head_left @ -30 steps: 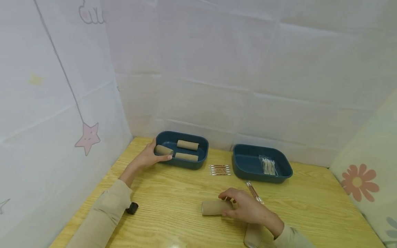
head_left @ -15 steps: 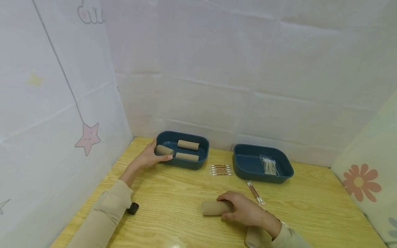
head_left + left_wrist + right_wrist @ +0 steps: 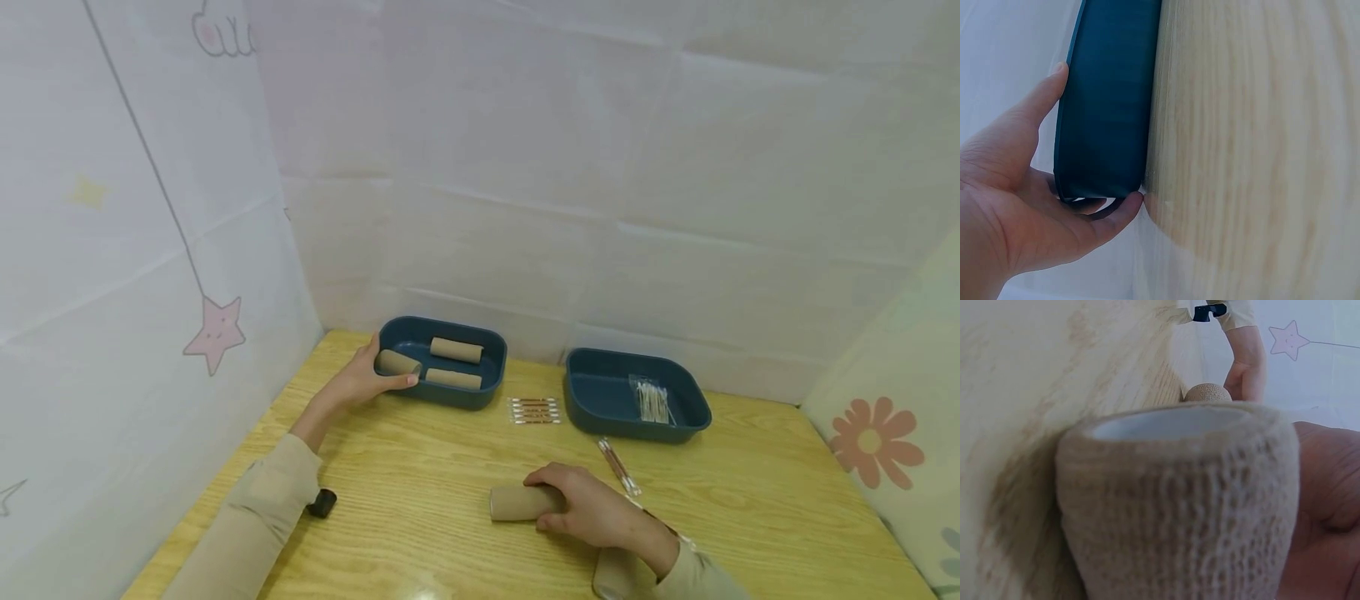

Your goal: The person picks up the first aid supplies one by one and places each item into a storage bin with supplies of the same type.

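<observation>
My left hand (image 3: 362, 379) grips the left end of a dark blue tray (image 3: 491, 392), thumb on its near rim. In the left wrist view, fingers of the left hand (image 3: 1022, 206) curl under the tray's corner. Inside lie three beige elastic bandage rolls, one a bandage roll (image 3: 456, 350) at the back. Near the table's front, my right hand (image 3: 596, 508) holds the right end of another bandage roll (image 3: 517, 504) lying sideways. Under that wrist is a further bandage roll (image 3: 615, 573), partly hidden; this crepe-textured bandage roll (image 3: 1179, 506) fills the right wrist view.
A second blue tray (image 3: 600, 425) stands at the back right, holding a bag of white cotton swabs (image 3: 652, 402). Between the trays lies a pack of red-brown swabs (image 3: 534, 411); more red-brown swabs (image 3: 618, 467) lie before the right tray. Printed cloth walls the wooden table (image 3: 420, 467).
My right hand's fingers have come down and closed round the end of the bandage roll, which stays in place. The left hand keeps its grip on the tray.
</observation>
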`<action>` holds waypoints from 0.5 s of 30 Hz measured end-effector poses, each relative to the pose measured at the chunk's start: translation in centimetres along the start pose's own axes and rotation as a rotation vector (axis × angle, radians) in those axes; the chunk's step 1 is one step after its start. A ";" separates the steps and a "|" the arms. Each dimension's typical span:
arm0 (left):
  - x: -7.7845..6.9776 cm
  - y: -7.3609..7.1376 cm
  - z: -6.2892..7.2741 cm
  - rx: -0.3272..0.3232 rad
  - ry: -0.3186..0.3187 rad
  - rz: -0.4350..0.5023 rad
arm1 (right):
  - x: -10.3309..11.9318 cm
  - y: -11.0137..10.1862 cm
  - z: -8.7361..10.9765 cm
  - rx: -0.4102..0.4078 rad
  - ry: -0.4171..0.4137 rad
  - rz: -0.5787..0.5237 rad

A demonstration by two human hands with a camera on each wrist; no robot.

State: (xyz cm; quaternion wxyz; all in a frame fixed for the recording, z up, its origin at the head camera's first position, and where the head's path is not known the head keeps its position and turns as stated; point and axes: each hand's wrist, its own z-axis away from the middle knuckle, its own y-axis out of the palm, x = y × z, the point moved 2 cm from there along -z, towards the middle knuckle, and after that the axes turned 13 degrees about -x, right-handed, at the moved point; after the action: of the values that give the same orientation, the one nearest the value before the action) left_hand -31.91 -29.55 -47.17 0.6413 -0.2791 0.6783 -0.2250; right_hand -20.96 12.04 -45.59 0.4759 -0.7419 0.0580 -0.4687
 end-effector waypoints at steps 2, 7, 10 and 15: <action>0.0 0.0 0.0 -0.001 -0.002 0.002 | -0.1 -0.1 0.0 -0.004 -0.013 0.008; -0.1 0.0 0.0 0.001 -0.013 0.012 | -0.2 -0.3 -0.1 -0.007 -0.034 0.018; -0.1 -0.1 0.0 -0.001 -0.013 0.010 | -0.2 -0.4 -0.2 0.000 -0.021 0.013; -0.1 0.0 0.1 0.004 -0.011 0.004 | -0.2 -0.5 -0.3 0.007 0.002 0.017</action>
State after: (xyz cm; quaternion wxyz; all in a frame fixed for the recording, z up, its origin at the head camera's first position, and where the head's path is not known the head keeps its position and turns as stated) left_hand -31.80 -29.48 -47.03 0.6461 -0.2777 0.6748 -0.2238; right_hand -21.44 12.25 -45.31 0.4822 -0.7393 0.0632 -0.4657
